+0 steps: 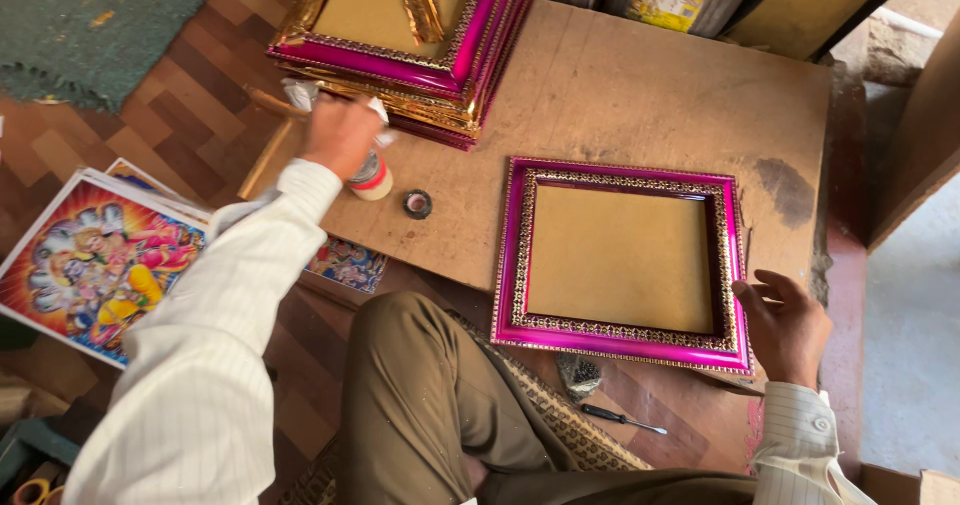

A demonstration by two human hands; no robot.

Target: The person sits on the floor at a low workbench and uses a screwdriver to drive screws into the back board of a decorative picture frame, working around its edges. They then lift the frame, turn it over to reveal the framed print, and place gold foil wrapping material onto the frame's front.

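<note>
Worn brown board (640, 95) lies on the floor, a shiny magenta-and-gold picture frame (620, 260) near its front edge. His right hand (785, 325), fingers spread, steadies the frame's right side. His left hand (340, 135) clasps a small white glue bottle (372, 177) near the left edge; gluing seems underway, needing the bottle brought across.

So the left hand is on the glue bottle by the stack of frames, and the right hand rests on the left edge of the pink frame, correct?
Not quite. The head view shows the right hand at the right edge of the pink frame, not the left. The left hand is indeed on the glue bottle by the stack of frames.
</note>
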